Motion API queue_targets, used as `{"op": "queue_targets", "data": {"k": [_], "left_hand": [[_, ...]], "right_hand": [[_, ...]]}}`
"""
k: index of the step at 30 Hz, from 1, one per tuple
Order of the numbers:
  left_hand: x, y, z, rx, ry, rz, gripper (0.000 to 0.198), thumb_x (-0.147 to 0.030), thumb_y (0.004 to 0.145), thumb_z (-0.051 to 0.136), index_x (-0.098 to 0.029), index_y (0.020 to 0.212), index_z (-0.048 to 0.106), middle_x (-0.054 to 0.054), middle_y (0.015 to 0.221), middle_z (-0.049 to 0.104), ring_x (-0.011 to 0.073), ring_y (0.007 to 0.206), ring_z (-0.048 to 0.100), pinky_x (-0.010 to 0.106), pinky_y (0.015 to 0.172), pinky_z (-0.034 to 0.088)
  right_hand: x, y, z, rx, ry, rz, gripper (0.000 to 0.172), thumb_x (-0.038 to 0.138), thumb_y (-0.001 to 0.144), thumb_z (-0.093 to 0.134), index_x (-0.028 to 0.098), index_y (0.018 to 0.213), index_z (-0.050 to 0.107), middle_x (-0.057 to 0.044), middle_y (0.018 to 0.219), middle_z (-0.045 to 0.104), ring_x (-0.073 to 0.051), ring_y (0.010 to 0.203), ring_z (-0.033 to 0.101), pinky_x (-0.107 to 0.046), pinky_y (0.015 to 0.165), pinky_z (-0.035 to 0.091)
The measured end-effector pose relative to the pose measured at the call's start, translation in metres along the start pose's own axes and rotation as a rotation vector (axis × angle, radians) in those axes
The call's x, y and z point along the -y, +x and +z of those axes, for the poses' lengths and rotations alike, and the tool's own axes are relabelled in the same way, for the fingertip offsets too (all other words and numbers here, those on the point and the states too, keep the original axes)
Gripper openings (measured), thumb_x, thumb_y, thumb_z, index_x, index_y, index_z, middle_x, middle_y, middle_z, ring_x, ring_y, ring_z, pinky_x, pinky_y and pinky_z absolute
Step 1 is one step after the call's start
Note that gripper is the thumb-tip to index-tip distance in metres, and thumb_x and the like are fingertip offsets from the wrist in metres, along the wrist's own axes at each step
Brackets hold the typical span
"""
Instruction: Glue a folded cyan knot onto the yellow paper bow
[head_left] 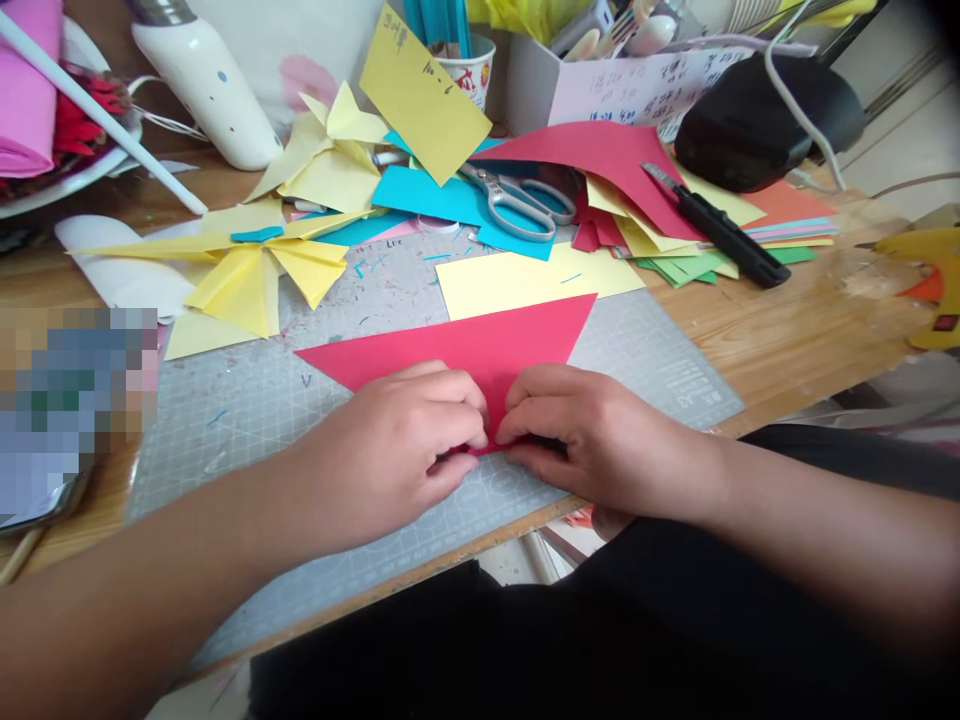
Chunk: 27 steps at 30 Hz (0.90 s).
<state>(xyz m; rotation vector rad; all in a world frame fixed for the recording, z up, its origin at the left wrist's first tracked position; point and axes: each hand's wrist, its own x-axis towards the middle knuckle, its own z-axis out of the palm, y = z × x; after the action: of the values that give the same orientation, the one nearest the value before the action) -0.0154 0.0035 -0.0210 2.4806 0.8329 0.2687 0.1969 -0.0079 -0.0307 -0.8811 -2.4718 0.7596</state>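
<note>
- Pale brown wooden table (735, 330), under everything; clock centred on the meeting fingertips, twelve pointing away from the person.
- Grey gridded cutting mat (645, 340), flat on the table, beneath the hands.
- Red four-sided paper sheet (450, 345), on the mat, spreading from the centre towards eleven and one. Step in hand, as judged: turning or creasing its near edge. The next move seems to call for even pressure outwards along that edge, with the sheet kept from sliding.
- Yellow pleated paper piece with blue band (236, 285), at ten.
- Pale yellow oblong paper (525, 280), between twelve and one, just beyond the red sheet.
- Left bare hand (409, 430), at nine: fingers curled together, pinching the near edge against the thumb.
- Right bare hand (600, 425), at three: likewise curled and pinching; some fingertips hidden.
- Black slender craft knife (720, 235), between one and two, well apart.
- Grey-handled metal scissors (491, 190), at twelve, well beyond reach of the fingertips' present work.
</note>
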Motion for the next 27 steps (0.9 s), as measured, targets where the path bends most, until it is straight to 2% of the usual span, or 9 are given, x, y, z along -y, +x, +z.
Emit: {"op": "queue_targets", "data": {"k": [12,18,27], "left_hand": [[-0.003,0.002,-0.001,0.002,-0.008,-0.047,0.008,-0.015,0.081,0.058,-0.021,0.077,0.062,-0.002,0.087,0.061,0.0151,0.083,0.054,0.030,0.073,0.041],[-0.008,0.003,0.001,-0.018,-0.007,-0.099,0.010,-0.013,0.078,0.056,-0.019,0.071,0.059,-0.001,0.080,0.058,0.0157,0.079,0.053,0.030,0.069,0.041],[-0.013,0.004,0.004,-0.003,-0.039,-0.178,0.014,-0.009,0.078,0.052,-0.017,0.068,0.058,0.002,0.084,0.056,0.0173,0.084,0.052,0.033,0.075,0.042]], "right_hand": [[0.005,0.001,0.003,-0.039,0.012,0.061,0.009,0.007,0.080,0.061,0.010,0.076,0.069,-0.005,0.077,0.061,-0.012,0.071,0.055,-0.024,0.065,0.041],[0.010,0.005,0.002,0.022,-0.024,0.122,0.008,0.008,0.080,0.059,0.010,0.075,0.065,-0.004,0.076,0.059,-0.013,0.071,0.053,-0.026,0.066,0.039],[0.015,0.010,0.003,0.130,-0.124,0.189,0.012,0.009,0.081,0.053,0.015,0.076,0.062,-0.003,0.079,0.059,-0.016,0.077,0.053,-0.030,0.073,0.037]]}}
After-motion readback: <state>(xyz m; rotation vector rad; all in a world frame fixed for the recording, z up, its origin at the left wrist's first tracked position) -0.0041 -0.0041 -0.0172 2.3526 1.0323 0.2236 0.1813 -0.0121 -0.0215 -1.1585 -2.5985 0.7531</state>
